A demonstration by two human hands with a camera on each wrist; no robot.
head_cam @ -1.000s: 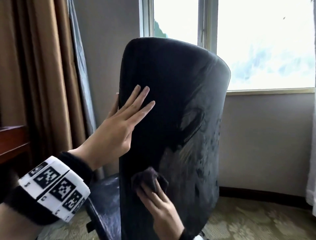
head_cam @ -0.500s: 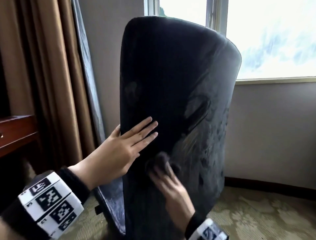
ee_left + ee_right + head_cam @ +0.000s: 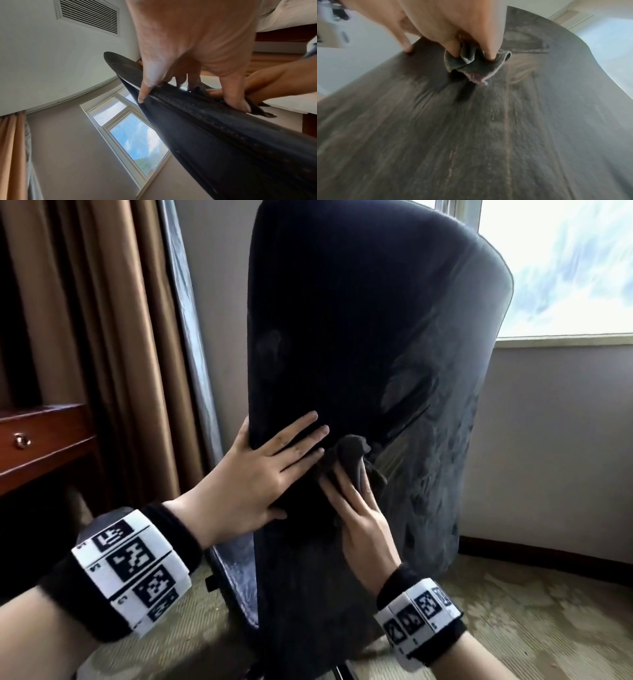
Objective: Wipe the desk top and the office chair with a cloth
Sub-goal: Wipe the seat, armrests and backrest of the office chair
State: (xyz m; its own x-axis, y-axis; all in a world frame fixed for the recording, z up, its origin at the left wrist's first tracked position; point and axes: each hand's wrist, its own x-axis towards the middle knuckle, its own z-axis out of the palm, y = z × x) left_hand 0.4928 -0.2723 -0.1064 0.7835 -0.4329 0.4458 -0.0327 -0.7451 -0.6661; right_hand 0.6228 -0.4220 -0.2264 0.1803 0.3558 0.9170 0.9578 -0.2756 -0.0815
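The black office chair's backrest point(image 3: 359, 320) stands upright in front of me, with streaks on its right half. My left hand point(image 3: 294, 446) lies flat on its left side, fingers straight, thumb round the edge point(image 3: 223, 135). Just right of those fingertips my right hand point(image 3: 356, 501) presses a dark crumpled cloth point(image 3: 352, 453) against the backrest. In the right wrist view a fold of the cloth point(image 3: 471, 67) is pinched between two fingers point(image 3: 489, 54), and the backrest point(image 3: 471, 135) fills the frame. The left wrist view shows the cloth point(image 3: 257, 108) beyond my left fingers.
A brown wooden desk with a drawer knob point(image 3: 41, 440) stands at the left, in front of brown curtains point(image 3: 113, 337). The chair seat point(image 3: 239, 577) juts out low on the left. A window point(image 3: 565, 268) and a grey wall lie behind, with patterned carpet point(image 3: 531, 628) below.
My left hand has slid down the backrest's left side. The right hand has carried the cloth upward, close to the left fingertips. The chair looms nearer.
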